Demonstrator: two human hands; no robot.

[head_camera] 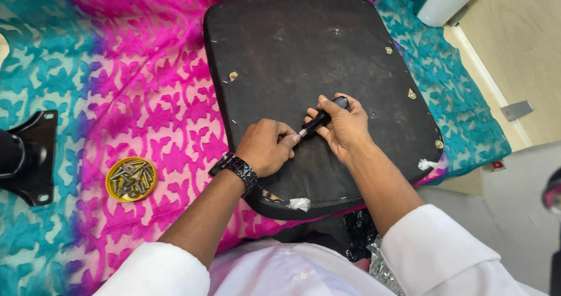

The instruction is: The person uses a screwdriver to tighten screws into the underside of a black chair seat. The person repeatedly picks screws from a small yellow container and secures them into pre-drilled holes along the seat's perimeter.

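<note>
A black chair seat (304, 44) lies underside up on a pink and teal patterned cloth (117, 68). My right hand (345, 126) grips the black handle of a screwdriver (320, 119), which lies low and points left across the seat's underside. My left hand (267, 147), with a black watch on the wrist, pinches at the screwdriver's metal tip against the seat. What sits under the tip is hidden by my fingers.
A yellow lid (131, 179) holding several metal screws rests on the cloth at the left. A black metal chair bracket (29, 156) lies at the far left edge. A white object (447, 1) stands at the top right beside a wooden floor.
</note>
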